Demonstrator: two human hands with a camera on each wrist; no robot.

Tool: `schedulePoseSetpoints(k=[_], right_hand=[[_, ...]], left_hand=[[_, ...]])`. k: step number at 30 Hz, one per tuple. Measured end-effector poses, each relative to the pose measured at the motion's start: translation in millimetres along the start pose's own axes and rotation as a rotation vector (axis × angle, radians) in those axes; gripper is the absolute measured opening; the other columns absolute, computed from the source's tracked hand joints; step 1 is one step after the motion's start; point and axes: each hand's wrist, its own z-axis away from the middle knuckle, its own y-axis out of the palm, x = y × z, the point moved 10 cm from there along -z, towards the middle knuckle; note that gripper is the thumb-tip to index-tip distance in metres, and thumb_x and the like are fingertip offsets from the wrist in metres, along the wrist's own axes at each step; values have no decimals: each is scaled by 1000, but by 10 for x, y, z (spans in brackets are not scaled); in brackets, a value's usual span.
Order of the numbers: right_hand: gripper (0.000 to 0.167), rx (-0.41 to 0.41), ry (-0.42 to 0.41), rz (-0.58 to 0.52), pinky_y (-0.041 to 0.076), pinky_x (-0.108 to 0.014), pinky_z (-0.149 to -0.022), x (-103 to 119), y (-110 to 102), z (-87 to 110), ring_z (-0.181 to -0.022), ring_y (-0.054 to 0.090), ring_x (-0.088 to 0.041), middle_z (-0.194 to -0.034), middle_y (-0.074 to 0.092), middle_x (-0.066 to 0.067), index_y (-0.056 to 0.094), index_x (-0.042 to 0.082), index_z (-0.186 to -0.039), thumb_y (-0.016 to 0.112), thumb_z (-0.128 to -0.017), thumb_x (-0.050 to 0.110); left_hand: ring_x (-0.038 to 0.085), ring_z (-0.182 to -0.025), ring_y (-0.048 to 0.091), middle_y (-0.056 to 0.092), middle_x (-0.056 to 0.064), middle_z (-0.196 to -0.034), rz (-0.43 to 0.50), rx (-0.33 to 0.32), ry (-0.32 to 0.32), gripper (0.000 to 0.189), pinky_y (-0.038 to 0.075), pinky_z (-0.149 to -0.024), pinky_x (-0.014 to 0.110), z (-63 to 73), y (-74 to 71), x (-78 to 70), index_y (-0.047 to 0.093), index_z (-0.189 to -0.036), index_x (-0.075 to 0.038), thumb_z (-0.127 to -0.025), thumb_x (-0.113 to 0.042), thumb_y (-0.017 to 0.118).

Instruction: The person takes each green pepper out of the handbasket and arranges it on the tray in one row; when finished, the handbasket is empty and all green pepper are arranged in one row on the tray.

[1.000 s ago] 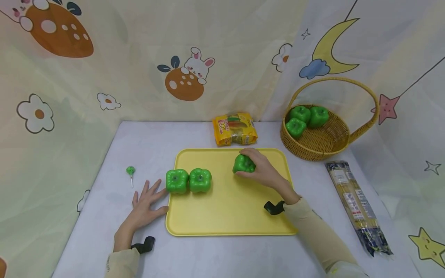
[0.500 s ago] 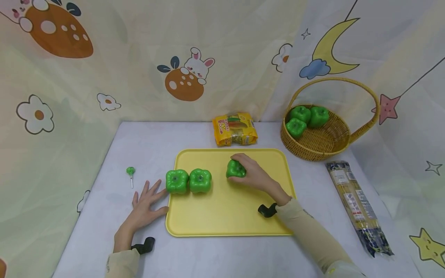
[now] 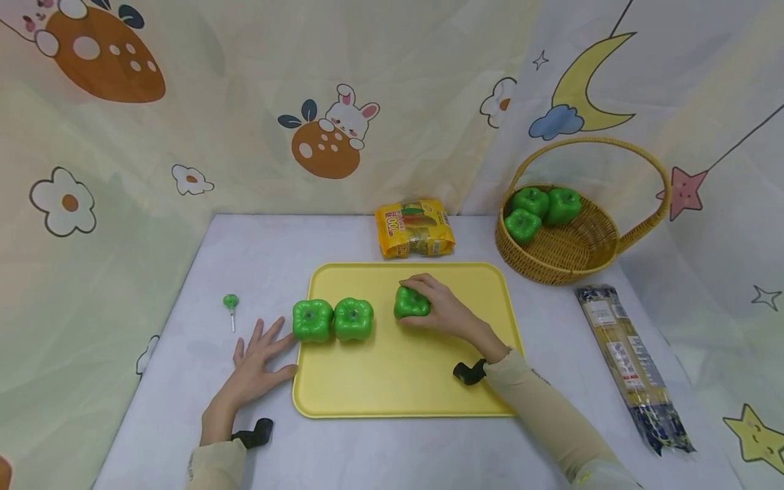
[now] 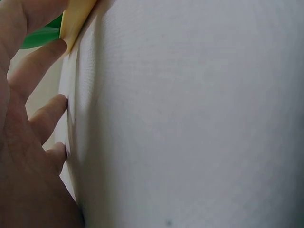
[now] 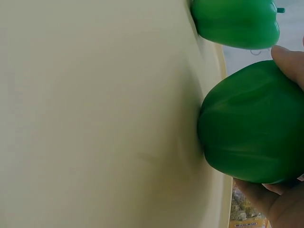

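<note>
My right hand [image 3: 446, 312] grips a green bell pepper [image 3: 412, 302] over the upper middle of the yellow tray [image 3: 404, 381]. In the right wrist view the gripped pepper [image 5: 254, 126] is at or just above the tray surface; I cannot tell if it touches. Two more green peppers, a left one [image 3: 312, 320] and a right one [image 3: 353, 319], sit side by side at the tray's left. With fingers spread, my left hand [image 3: 256, 367] rests at the tray's left edge, its index finger close to the left pepper. The left wrist view shows its fingers [image 4: 47, 116] on the white cloth.
A wicker basket [image 3: 551, 269] with three green peppers stands at the back right. Behind the tray lies a yellow snack packet [image 3: 415, 229]. A long pack of noodles [image 3: 633, 367] lies on the right, and a small green lollipop [image 3: 230, 303] on the left.
My right hand has moved left across the tray with the pepper, closer to the two others, and slightly toward me. My left hand has stayed in place.
</note>
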Motion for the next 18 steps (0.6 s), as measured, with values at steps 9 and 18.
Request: schedulePoseSetpoints(k=[9, 18], right_hand=[[73, 16, -23, -3, 56, -40, -90, 27, 99, -55, -114, 59, -26, -137, 53, -10, 53, 9, -143, 84, -81, 34], [76, 36, -12, -14, 57, -41, -92, 55, 181, -104, -116, 59, -26, -139, 52, -10, 51, 10, -144, 84, -81, 33]], left_hand=[[47, -157, -2, 26, 16, -167, 11, -9, 9, 68, -9, -116, 77, 9, -6, -11, 56, -144, -15, -84, -39, 77], [48, -157, -2, 26, 16, -167, 7, -6, 5, 67, -9, -116, 76, 12, -14, -31, 56, -144, -16, -84, -38, 77]])
